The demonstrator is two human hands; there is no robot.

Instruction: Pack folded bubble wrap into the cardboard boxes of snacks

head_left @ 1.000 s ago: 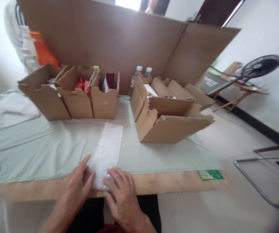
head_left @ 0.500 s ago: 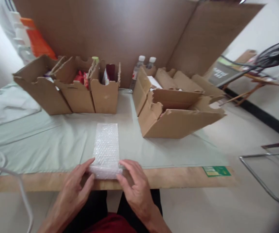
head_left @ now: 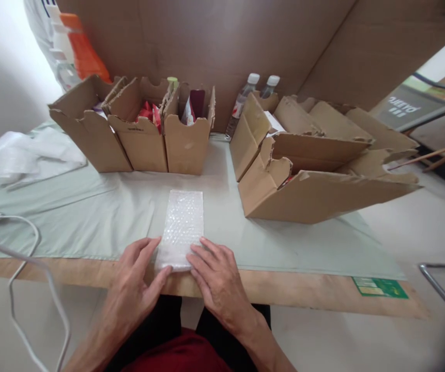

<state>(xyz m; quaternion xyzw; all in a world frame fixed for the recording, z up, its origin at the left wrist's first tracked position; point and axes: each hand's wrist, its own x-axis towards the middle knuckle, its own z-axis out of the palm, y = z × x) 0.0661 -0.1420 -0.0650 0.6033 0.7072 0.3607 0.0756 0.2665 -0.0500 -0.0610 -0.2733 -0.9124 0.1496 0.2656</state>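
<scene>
My left hand (head_left: 137, 281) and right hand (head_left: 216, 274) press flat, fingers spread, on the bubble wrap strip's (head_left: 181, 227) near end at lower centre, by the table edge (head_left: 303, 289). Bare mat (head_left: 90, 222) lies either side.

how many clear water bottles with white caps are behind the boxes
2: one bottle and a second bottle stand side by side behind the right boxes. More may be hidden.

Ahead of me, three open cardboard boxes (head_left: 137, 129) stand side by side on the surface (head_left: 90, 217). To their right lies a larger torn box (head_left: 315, 186), two capped bottles (head_left: 253, 93) behind it. A white cable (head_left: 24, 258) trails at my left.
</scene>
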